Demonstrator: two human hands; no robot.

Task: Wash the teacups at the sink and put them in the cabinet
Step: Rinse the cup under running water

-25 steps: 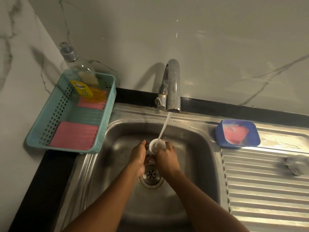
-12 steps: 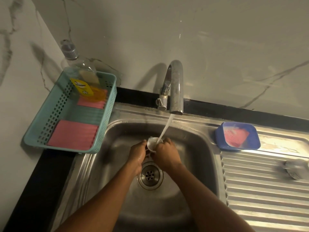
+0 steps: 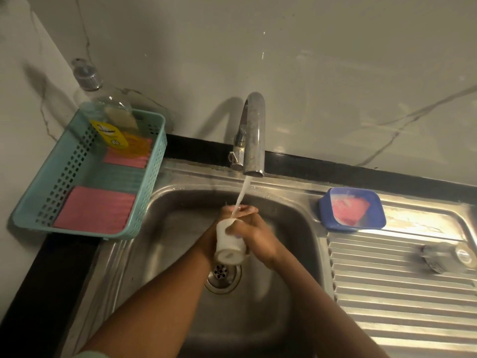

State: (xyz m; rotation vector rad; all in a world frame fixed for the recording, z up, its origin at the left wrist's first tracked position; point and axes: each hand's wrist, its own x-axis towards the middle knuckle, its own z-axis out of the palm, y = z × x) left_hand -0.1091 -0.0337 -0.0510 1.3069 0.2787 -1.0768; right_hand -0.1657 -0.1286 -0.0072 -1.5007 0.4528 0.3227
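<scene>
A small white teacup [image 3: 228, 244] is held over the steel sink [image 3: 178, 228], tipped so its base faces me. My right hand [image 3: 254, 236] grips it from the right, fingers curled round its side. My left hand [image 3: 209, 239] holds it from the left, mostly hidden behind the cup. Water runs from the chrome tap [image 3: 253, 133] onto my fingers at the cup's far end. A second cup-like object [image 3: 449, 257] lies on its side on the ribbed drainboard at the right, blurred.
A teal basket [image 3: 152, 182] with pink sponges and a dish soap bottle [image 3: 108, 109] sits left of the sink. A blue soap dish [image 3: 352, 210] stands at the sink's right rim. The drain [image 3: 223, 276] lies below my hands. A marble wall rises behind.
The cup has been turned from mouth-up under the stream to tipped over, with its base now facing me. Both hands stayed under the tap.
</scene>
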